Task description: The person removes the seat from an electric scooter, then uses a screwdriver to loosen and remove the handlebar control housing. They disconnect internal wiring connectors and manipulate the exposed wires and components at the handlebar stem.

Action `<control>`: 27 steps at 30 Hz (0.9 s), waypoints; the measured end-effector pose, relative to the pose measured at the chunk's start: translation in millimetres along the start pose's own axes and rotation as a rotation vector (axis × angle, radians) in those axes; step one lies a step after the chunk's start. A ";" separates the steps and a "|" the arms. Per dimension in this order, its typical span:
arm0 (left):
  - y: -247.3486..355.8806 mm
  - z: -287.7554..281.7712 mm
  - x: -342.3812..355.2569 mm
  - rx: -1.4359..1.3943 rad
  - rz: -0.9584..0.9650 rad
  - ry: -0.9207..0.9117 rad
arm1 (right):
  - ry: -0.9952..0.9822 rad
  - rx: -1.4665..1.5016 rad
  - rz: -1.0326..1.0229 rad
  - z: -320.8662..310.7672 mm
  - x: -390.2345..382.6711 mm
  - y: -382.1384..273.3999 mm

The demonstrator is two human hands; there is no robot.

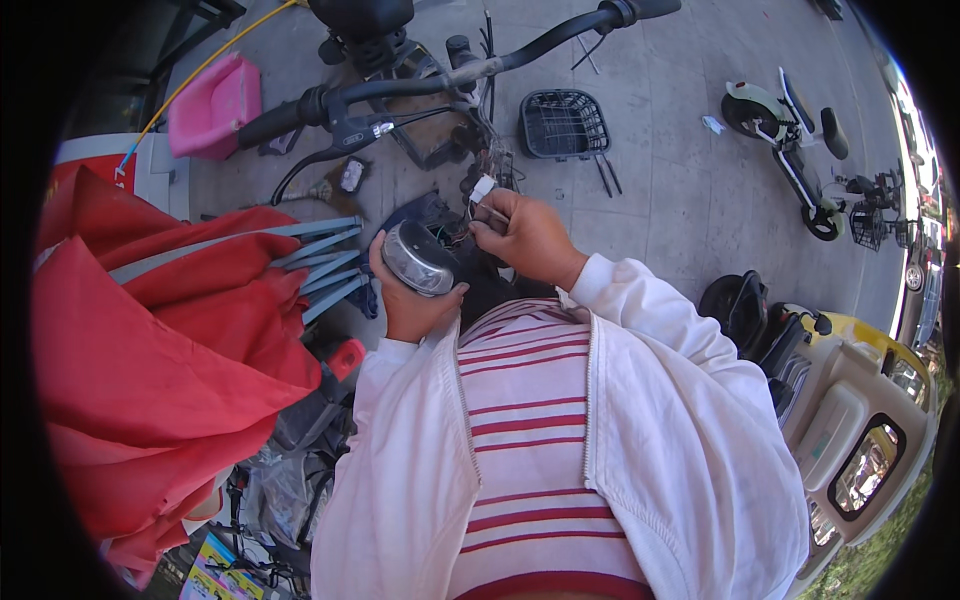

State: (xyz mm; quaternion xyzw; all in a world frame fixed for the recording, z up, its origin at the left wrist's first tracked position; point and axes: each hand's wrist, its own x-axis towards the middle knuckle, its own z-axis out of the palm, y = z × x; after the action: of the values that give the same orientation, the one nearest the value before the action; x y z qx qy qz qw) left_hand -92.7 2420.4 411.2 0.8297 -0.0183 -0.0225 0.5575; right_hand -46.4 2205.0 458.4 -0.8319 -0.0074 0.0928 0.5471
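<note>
My left hand (402, 308) is wrapped round a rounded headlight (418, 258) with a clear lens and a dark housing. Behind the lamp, thin wires show at its open back. With thumb and fingers pinched, my right hand (538, 238) grips a white wire connector (482, 188) just above and right of the headlight. More loose wiring (490, 158) hangs under the handlebar (480, 68) of an electric bike, past both hands. A black brake lever (310, 160) sticks out on the left side of the bar. Whether the connector is plugged in is too small to tell.
A folded red canopy (170, 360) with grey metal struts (325, 258) lies close on my left. Beyond it sits a pink chair (215, 108). A black wire basket (564, 125) rests on the paving ahead. A white scooter (790, 150) and a beige vehicle (850, 430) stand to the right.
</note>
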 end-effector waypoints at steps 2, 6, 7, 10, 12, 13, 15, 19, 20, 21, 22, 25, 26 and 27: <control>-2.2 1.2 5.5 -0.056 -0.027 0.002 | -0.003 0.264 0.126 2.0 3.8 7.8; 5.5 7.3 8.3 -0.095 -0.001 -0.003 | 0.011 0.653 0.468 -8.7 -0.3 -1.9; 7.8 6.8 6.7 -0.066 0.015 -0.007 | -0.015 0.696 0.507 -11.4 -1.0 3.3; 21.3 8.0 11.6 0.001 0.211 -0.004 | -0.113 0.814 0.552 -19.7 -0.2 20.5; 32.5 4.7 17.0 0.060 0.323 -0.013 | -0.153 0.784 0.533 -21.8 0.4 18.3; 37.8 2.3 19.4 0.100 0.347 -0.028 | -0.152 0.715 0.511 -23.5 0.0 15.0; 41.1 1.3 20.7 0.129 0.385 -0.047 | -0.127 0.596 0.388 -20.7 -0.6 16.7; 38.8 4.0 18.0 0.111 0.407 -0.052 | -0.071 0.464 0.184 -6.2 -5.0 26.0; 38.6 4.0 17.1 0.112 0.404 -0.048 | -0.069 0.450 0.182 -7.0 -6.3 20.5; 39.3 2.9 16.2 0.126 0.353 -0.068 | -0.096 0.411 0.185 -11.0 -7.0 14.8; 40.9 1.2 15.2 0.140 0.303 -0.087 | -0.123 0.371 0.188 -16.7 -7.8 9.0; 31.8 2.3 11.5 0.069 0.264 -0.067 | -0.084 0.319 0.196 -17.5 -9.6 4.8; 25.5 3.7 10.1 0.027 0.271 -0.048 | -0.050 0.312 0.199 -16.6 -9.9 5.1; 20.1 3.9 8.0 0.026 0.227 -0.045 | -0.056 0.360 0.236 -14.6 -8.3 11.5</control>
State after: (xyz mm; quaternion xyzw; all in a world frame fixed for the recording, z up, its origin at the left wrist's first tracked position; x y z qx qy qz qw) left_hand -85.1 2408.8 428.2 0.8287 -0.1251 0.0224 0.5451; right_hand -53.2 2186.2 454.7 -0.7130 0.0915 0.1790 0.6717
